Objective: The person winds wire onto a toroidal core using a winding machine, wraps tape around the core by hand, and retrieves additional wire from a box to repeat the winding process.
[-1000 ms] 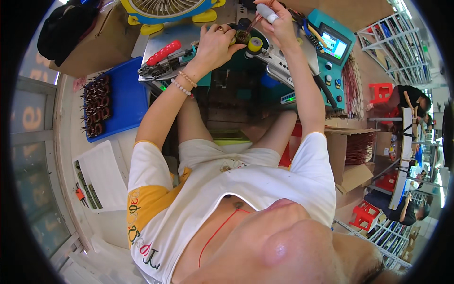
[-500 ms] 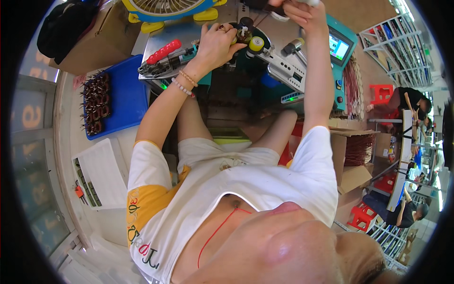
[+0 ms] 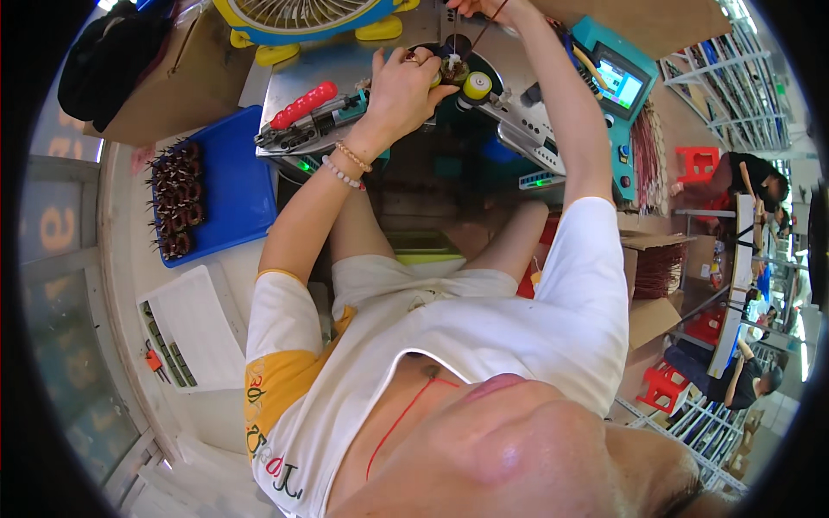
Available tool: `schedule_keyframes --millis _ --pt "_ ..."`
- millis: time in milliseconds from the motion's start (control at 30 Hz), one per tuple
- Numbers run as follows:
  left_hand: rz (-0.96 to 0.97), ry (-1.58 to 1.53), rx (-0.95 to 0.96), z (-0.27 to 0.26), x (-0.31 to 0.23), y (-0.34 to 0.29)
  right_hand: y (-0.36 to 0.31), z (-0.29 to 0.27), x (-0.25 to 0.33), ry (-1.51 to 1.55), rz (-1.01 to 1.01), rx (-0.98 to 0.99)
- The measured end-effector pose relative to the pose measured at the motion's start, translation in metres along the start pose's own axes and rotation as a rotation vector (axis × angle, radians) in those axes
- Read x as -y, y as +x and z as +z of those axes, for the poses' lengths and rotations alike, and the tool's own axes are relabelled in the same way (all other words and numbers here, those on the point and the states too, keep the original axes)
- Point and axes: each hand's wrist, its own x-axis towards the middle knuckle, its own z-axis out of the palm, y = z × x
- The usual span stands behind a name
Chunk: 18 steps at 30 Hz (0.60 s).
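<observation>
At the winding machine's steel bed, my left hand [image 3: 402, 93] curls its thumb and fingers around a small dark wound ring [image 3: 452, 69] with white on top. The ring sits among rollers, one of them a yellow-topped roller [image 3: 477, 84]. My right hand [image 3: 490, 9] is at the upper edge, partly cut off, fingers closed on a thin reddish-brown wire [image 3: 485, 31]. That wire slants down toward the ring. A paler strand [image 3: 455, 28] rises from the ring. Left of my left hand lies a toggle clamp with a red handle [image 3: 302, 105].
A blue tray [image 3: 237, 194] at the left holds several wound rings; a white tray [image 3: 203, 319] lies nearer. A blue-and-yellow fan [image 3: 302, 22] stands beyond the bed. Right of my arm are a teal control box with a screen [image 3: 620, 85] and a cardboard box [image 3: 652, 315] of wires.
My right hand has moved left and farther up, toward the upper edge, with the wire. My left hand stays at the ring. The view has shifted slightly.
</observation>
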Motion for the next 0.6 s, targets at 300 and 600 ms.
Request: schedule_keyframes --millis 300,600 --pt "0.017 0.076 0.031 -0.001 0.008 -0.004 -0.207 0.076 -0.028 -0.448 -0.013 0.083" --pt "0.089 0.13 -0.059 0.01 0.011 -0.006 -0.149 0.139 -0.195 -0.12 -0.219 -0.181"
